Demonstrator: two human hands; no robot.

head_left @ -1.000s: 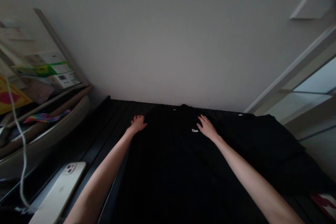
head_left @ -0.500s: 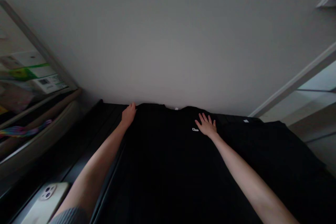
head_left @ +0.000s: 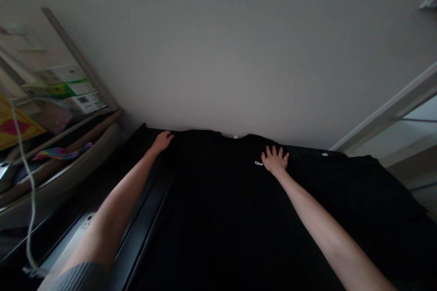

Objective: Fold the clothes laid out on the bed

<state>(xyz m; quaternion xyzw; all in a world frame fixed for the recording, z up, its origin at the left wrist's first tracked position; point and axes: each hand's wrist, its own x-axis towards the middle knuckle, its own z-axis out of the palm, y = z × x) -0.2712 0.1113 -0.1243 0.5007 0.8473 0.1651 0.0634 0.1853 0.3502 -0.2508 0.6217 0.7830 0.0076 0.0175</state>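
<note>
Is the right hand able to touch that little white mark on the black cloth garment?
Probably yes: the bare right hand appears spread on the black cloth garment, just beside the little white mark, with nothing visible between them.

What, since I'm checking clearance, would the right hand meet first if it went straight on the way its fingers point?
Probably the flat grey wall, beyond the far edge of the black cloth garment that the spread right hand appears to rest on; depth there is hard to judge.

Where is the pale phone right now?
In the head view, the pale phone lies at lower left, partly hidden by the left forearm, right of the white cable.
</note>
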